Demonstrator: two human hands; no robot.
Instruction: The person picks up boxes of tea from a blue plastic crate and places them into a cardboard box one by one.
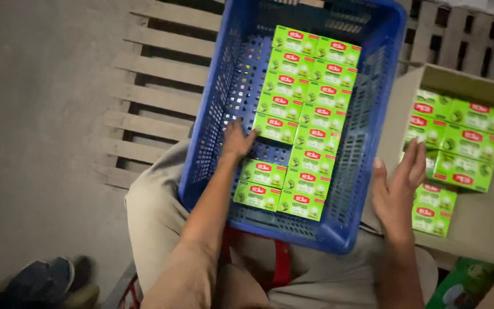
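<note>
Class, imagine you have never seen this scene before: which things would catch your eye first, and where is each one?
The big blue plastic crate in the middle, resting on the person's lap, holds two neat rows of bright green boxes. The left hand reaches into it and touches one box, while the right hand hovers open beside a cardboard carton of the same green boxes on the right. Wooden pallets lie underneath.

Both forearms are bare right up to the frame's edge, no sleeves, no watch, no rings on the left hand point(236, 139) or the right hand point(398, 191). Below them, light beige trousers point(152, 212) over both thighs, the cloth creased and a little rumpled at the knees.
</note>
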